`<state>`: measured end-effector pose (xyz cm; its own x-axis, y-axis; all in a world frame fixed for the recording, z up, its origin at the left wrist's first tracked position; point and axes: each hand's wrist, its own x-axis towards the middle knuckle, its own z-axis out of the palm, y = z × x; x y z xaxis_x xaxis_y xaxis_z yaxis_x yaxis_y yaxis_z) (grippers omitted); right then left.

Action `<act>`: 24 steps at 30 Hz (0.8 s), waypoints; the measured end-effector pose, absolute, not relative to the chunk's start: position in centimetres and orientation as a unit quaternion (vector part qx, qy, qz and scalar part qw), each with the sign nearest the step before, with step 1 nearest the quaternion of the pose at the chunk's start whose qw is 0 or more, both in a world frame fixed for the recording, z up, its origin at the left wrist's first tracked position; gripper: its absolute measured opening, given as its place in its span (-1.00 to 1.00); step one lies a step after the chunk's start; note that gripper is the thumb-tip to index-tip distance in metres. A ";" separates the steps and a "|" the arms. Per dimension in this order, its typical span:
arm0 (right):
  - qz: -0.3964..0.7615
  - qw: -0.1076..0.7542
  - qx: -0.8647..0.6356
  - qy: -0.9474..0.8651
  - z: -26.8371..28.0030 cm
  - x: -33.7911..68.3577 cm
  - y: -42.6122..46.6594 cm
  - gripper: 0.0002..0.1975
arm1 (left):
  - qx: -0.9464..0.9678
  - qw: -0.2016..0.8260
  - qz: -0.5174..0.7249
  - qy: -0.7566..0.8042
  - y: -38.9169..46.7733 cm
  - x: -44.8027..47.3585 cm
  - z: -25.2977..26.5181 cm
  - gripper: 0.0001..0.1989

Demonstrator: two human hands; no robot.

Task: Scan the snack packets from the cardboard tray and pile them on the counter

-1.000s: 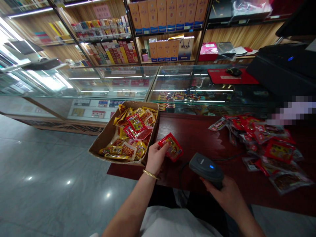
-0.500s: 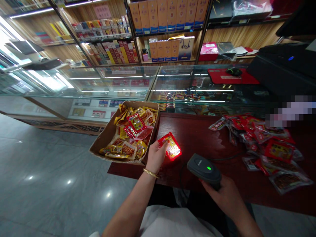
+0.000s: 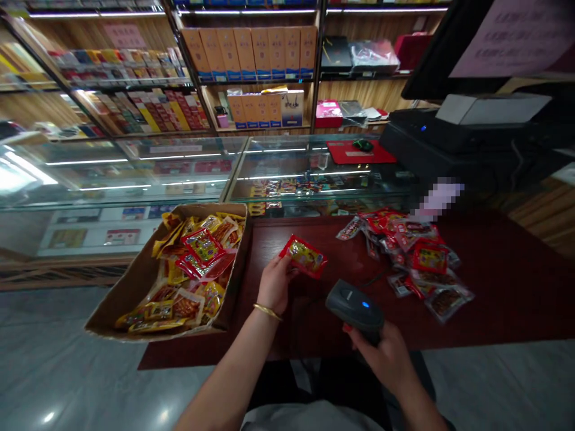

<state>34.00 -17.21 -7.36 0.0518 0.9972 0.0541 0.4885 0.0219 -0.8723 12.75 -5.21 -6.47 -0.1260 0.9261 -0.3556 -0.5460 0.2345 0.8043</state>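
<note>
Between the thumb and fingers of my left hand point(image 3: 274, 284) is a red and yellow snack packet point(image 3: 305, 256), held by its left end above the dark wooden table point(image 3: 265, 239). My right hand point(image 3: 386, 353) is wrapped round the handle of a black barcode scanner point(image 3: 354, 306). A blue light shows on top of the scanner, and its head points toward the packet. To the left, an open cardboard box point(image 3: 231, 287) holds many yellow and red snack packets point(image 3: 202, 246). A loose pile of red and clear snack packets point(image 3: 429, 257) lies on the table at the right.
Behind the table runs a glass display counter point(image 3: 188, 164) with a red mouse pad point(image 3: 336, 154) and a mouse point(image 3: 362, 145) on it. A black machine point(image 3: 417, 140) and a monitor point(image 3: 440, 54) stand at the right. Shelves of boxed goods point(image 3: 247, 54) line the back wall.
The bright scanner light on the packet is gone, and the scanner's lamp went from green to blue. The packet is tilted differently in my left hand. The view has turned right.
</note>
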 end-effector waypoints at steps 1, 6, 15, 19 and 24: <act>0.329 0.396 -0.621 -0.591 -7.4 34.4 -17.4 -0.73 | 0.198 0.637 0.588 0.458 -4.2 14.1 -6.3 -0.65; 0.326 0.418 -0.626 -0.572 -7.9 36.4 -18.0 -0.72 | 0.171 0.689 0.562 0.425 1.4 21.9 -4.8 -0.72; 0.299 0.441 -0.661 -0.529 -8.3 37.6 -18.3 -0.61 | 0.268 0.756 0.433 0.412 8.2 30.5 -2.0 -0.71; 0.305 0.432 -0.661 -0.532 -8.9 37.2 -18.5 -0.61 | 0.288 0.710 0.465 0.445 4.1 24.5 -2.8 -0.59; 0.336 0.378 -0.649 -0.569 -9.9 36.1 -17.4 -0.64 | 0.474 0.558 0.509 0.453 -5.2 12.2 -1.3 -0.69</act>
